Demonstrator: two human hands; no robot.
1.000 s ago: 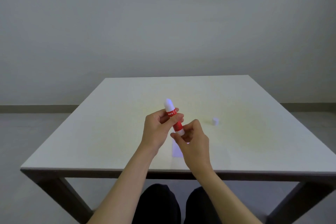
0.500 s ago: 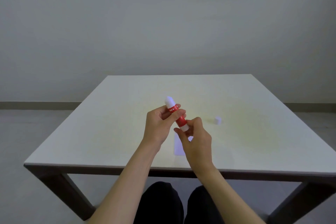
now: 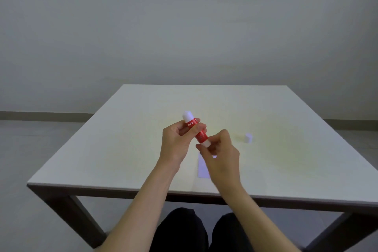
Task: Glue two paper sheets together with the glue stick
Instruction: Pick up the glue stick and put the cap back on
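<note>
A red glue stick [image 3: 201, 136] with a white tip and white base is held tilted above the table, tip pointing up and away. My left hand [image 3: 177, 143] grips its red body. My right hand [image 3: 222, 152] pinches the white base at the lower end. Beneath my right hand lies a pale paper sheet [image 3: 202, 168] on the table, mostly hidden by the hand and wrist. The white cap [image 3: 248, 138] stands alone on the table to the right of my hands.
The white table [image 3: 122, 149] has dark legs, and its front edge runs just below my forearms. A plain grey wall and floor lie behind. My dark-clothed knees [image 3: 202, 231] show under the table.
The glue stick has tilted further, its base swinging right and down toward my right hand. My right-hand fingers have shifted around the base. The cap and paper stay put.
</note>
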